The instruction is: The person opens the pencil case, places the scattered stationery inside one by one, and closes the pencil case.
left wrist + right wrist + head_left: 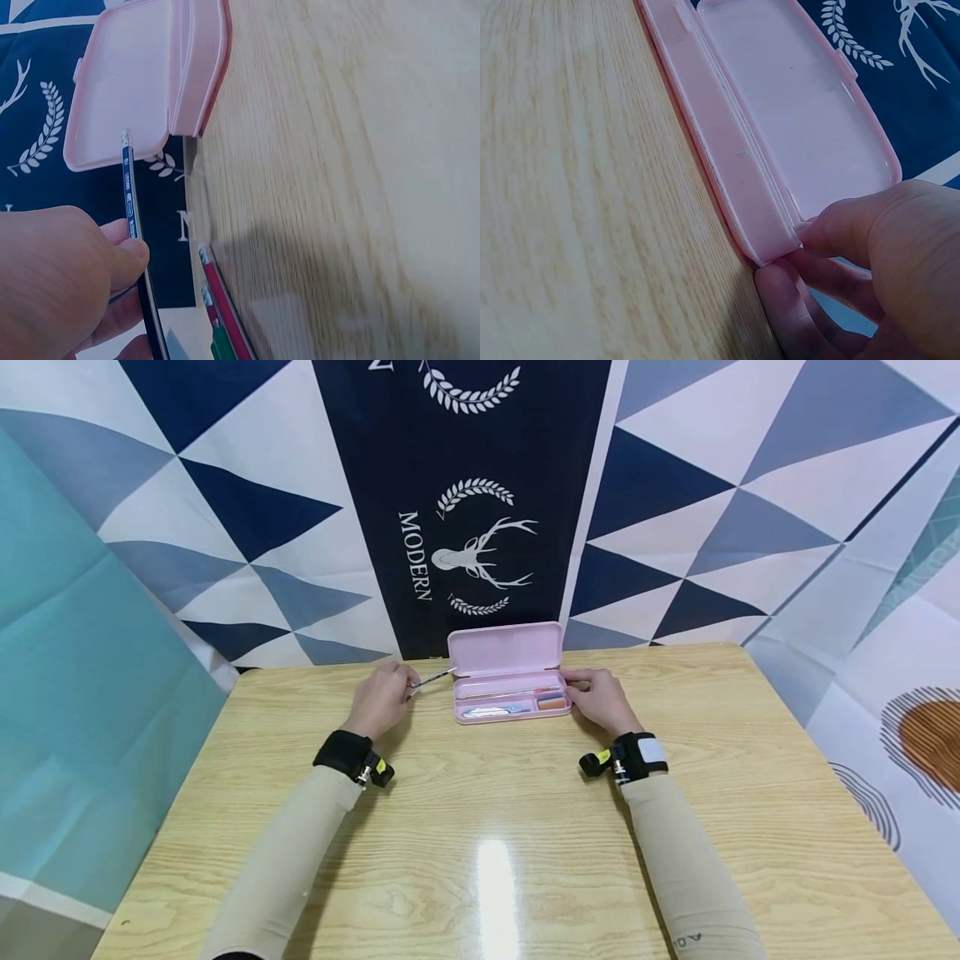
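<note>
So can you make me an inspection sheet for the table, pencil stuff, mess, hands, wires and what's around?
Surface: wooden table, with a bright reflection near the front.
Job's things: pink case, lid open, with a blue item among its contents; dark pencil outside it.
Clutter: red pencil and something green near the left hand; held or resting, can't tell.
Hands: left pinches the dark pencil; right hand grips the case's end.
Cables: nothing seen.
Surroundings: patterned covering behind the table, with a deer print.

Pencil case (506, 652) on table (420, 843) between hands (378, 702)
</note>
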`<act>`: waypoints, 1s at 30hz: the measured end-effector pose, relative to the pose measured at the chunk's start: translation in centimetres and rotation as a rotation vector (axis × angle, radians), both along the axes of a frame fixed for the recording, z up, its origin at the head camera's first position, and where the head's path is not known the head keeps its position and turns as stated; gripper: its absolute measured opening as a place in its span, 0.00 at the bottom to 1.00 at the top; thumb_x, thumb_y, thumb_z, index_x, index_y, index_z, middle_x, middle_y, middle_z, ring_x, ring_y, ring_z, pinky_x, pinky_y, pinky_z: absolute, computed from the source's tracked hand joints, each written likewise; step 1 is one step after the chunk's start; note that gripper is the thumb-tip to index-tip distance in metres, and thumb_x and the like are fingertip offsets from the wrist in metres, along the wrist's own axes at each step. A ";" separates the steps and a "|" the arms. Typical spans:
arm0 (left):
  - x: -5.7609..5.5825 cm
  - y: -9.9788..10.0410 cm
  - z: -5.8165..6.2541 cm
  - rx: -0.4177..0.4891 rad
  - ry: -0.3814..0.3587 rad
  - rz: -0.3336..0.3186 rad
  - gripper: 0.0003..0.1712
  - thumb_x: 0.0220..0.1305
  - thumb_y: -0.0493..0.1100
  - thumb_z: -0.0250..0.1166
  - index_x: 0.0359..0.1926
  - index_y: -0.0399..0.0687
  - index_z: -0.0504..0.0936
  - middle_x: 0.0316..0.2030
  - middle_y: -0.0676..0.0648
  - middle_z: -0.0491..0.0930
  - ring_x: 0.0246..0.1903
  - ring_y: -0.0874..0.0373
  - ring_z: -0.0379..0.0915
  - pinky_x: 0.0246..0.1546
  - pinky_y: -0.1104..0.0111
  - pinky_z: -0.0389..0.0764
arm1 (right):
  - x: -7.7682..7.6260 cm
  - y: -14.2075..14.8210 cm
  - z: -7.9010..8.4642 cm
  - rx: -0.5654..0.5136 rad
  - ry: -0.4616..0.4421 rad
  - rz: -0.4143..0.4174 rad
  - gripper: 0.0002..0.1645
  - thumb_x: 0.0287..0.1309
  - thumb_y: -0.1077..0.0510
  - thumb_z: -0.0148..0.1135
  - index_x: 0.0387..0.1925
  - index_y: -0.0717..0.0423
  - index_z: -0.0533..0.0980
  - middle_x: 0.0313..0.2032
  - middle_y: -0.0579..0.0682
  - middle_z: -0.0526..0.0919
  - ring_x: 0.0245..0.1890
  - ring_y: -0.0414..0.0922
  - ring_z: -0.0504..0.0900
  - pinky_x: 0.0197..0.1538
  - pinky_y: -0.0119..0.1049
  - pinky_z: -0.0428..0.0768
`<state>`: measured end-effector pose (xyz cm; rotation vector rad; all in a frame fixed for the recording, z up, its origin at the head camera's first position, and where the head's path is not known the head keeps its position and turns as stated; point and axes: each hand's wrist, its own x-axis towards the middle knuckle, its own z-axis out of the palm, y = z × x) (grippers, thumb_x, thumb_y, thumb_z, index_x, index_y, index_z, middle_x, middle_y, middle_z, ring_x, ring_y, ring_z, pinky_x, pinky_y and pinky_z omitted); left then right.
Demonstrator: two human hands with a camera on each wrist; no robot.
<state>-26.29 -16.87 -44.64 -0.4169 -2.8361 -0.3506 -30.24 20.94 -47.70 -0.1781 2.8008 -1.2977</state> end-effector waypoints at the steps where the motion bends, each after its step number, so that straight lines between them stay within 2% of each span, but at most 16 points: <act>1: 0.0 0.1 0.0 0.000 -0.002 -0.004 0.08 0.62 0.34 0.67 0.43 0.43 0.85 0.38 0.43 0.81 0.39 0.49 0.80 0.35 0.56 0.86 | 0.0 0.0 0.0 0.001 0.001 0.002 0.22 0.67 0.60 0.59 0.61 0.52 0.79 0.60 0.62 0.81 0.49 0.54 0.82 0.44 0.41 0.76; 11: -0.4 1.6 0.3 -0.018 -0.057 -0.007 0.11 0.62 0.33 0.65 0.46 0.45 0.85 0.42 0.44 0.82 0.46 0.48 0.79 0.40 0.55 0.86 | 0.2 -0.2 0.4 0.002 0.003 0.015 0.22 0.67 0.60 0.59 0.62 0.52 0.78 0.59 0.62 0.82 0.49 0.55 0.82 0.44 0.42 0.77; 19: -1.1 3.4 0.1 -0.028 -0.059 -0.012 0.11 0.63 0.34 0.64 0.46 0.47 0.85 0.42 0.45 0.82 0.45 0.49 0.79 0.41 0.54 0.85 | 0.3 -0.1 0.4 -0.013 -0.010 -0.001 0.22 0.67 0.60 0.59 0.62 0.54 0.78 0.62 0.63 0.79 0.55 0.57 0.80 0.55 0.52 0.78; 24: -1.4 4.5 0.0 -0.030 -0.047 -0.029 0.11 0.64 0.34 0.64 0.46 0.46 0.84 0.42 0.45 0.82 0.44 0.50 0.79 0.39 0.53 0.86 | 0.3 0.0 0.3 -0.004 -0.001 -0.003 0.22 0.67 0.60 0.59 0.61 0.54 0.79 0.62 0.63 0.79 0.55 0.56 0.80 0.54 0.51 0.77; 30: -1.6 5.6 0.2 -0.025 -0.091 -0.030 0.10 0.64 0.35 0.65 0.46 0.46 0.83 0.43 0.45 0.82 0.43 0.52 0.77 0.42 0.55 0.85 | 0.3 -0.1 0.4 -0.011 -0.004 0.005 0.22 0.67 0.59 0.59 0.62 0.54 0.78 0.62 0.63 0.80 0.53 0.56 0.82 0.51 0.49 0.78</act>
